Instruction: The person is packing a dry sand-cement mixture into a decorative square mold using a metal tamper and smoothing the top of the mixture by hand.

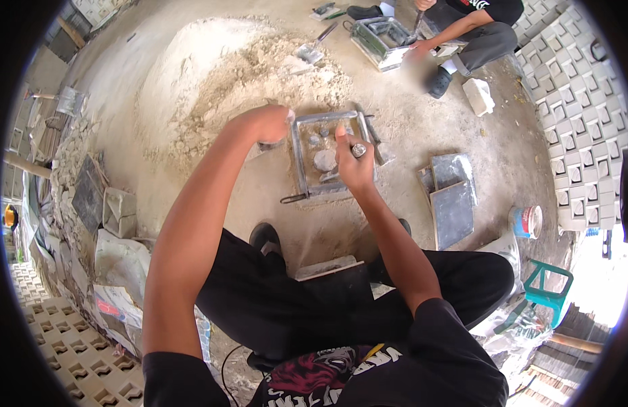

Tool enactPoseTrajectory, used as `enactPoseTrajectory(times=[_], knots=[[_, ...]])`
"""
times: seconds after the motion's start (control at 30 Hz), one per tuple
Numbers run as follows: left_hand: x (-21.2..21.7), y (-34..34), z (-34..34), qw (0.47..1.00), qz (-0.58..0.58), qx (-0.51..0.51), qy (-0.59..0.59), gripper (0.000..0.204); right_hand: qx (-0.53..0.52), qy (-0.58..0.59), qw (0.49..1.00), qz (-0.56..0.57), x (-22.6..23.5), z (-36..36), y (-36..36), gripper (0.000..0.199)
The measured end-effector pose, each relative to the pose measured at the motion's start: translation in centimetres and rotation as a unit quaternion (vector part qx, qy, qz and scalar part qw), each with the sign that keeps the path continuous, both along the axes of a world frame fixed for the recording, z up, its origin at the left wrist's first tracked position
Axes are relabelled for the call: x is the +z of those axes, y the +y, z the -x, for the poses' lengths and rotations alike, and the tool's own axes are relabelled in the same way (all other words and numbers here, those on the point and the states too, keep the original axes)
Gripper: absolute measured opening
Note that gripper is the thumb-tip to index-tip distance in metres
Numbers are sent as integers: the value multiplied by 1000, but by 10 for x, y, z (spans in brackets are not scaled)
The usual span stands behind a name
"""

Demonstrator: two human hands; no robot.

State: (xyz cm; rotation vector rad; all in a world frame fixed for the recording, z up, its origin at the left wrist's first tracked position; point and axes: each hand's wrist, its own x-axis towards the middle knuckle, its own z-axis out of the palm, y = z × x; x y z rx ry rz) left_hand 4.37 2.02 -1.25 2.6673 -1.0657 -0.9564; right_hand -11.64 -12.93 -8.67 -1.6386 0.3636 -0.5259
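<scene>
A rectangular metal mould frame (pixel 295 152) lies on the dusty floor in front of me, with a round pale piece (pixel 325 161) and small grey lumps (pixel 314 139) inside it. My right hand (pixel 352 163) is closed over the frame's right half, round a tool whose rounded handle end (pixel 358 150) sticks out of the fist; the tool's working end is mostly hidden. Bent in at the frame's far left corner is my left hand (pixel 265 123), closed, its fingers mostly hidden. A small grey flat piece (pixel 270 144) shows just beneath it.
A powder heap (pixel 212 61) rises beyond, with a shovel-like tool (pixel 310 53) on its edge. Far right, a co-worker's hand (pixel 422 46) rests by another mould (pixel 383 37). Dark flat boards (pixel 453 214), a bucket (pixel 526 222) and a green stool (pixel 548 285) stand right; patterned blocks (pixel 577 102) are stacked beyond.
</scene>
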Motion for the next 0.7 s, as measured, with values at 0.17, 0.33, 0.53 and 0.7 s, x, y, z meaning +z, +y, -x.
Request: enactPoseTrajectory(times=[0.17, 0.33, 0.53, 0.7], knots=[[-9, 0, -4, 1000, 7, 22, 14, 41, -59, -70, 996, -22, 2, 9, -2, 52], [5, 6, 5, 999, 20, 24, 19, 43, -53, -105, 976, -184, 12, 10, -6, 37], [8, 0, 5, 999, 27, 16, 22, 45, -70, -67, 982, -161, 16, 10, -11, 42], [3, -12, 9, 999, 27, -12, 24, 45, -41, -70, 996, -29, -35, 17, -28, 38]])
